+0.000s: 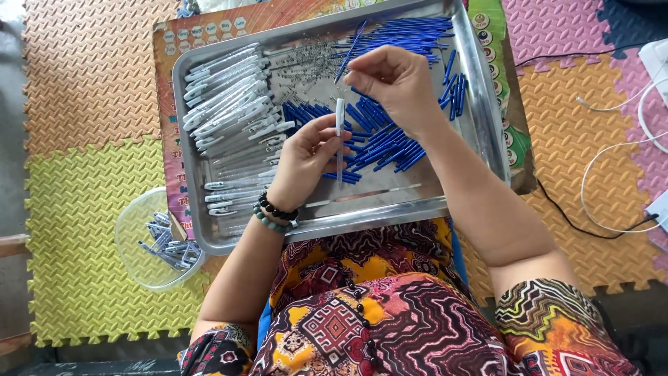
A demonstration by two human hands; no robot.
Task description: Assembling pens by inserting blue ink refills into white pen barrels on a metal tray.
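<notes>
The left hand (pixel 306 157) pinches a slim clear plastic pen barrel (pixel 339 139) upright near its middle, over the shallow steel tray (pixel 480 118). The right hand (pixel 396 80) closes thumb and fingers narrowly just above the barrel's top; whether it holds a small part, I cannot tell. The barrel looks light, stiff and smooth, likely slippery, so a mid-shaft pinch suits it. The tray holds white pen barrels (pixel 226 97) at the left, blue refill tubes (pixel 383 143) in the centre and far end, and tiny metal springs (pixel 306 63). A clear round plastic bowl (pixel 132 237) on the foam floor mat (pixel 83 202) holds more pen pieces (pixel 167 244).
</notes>
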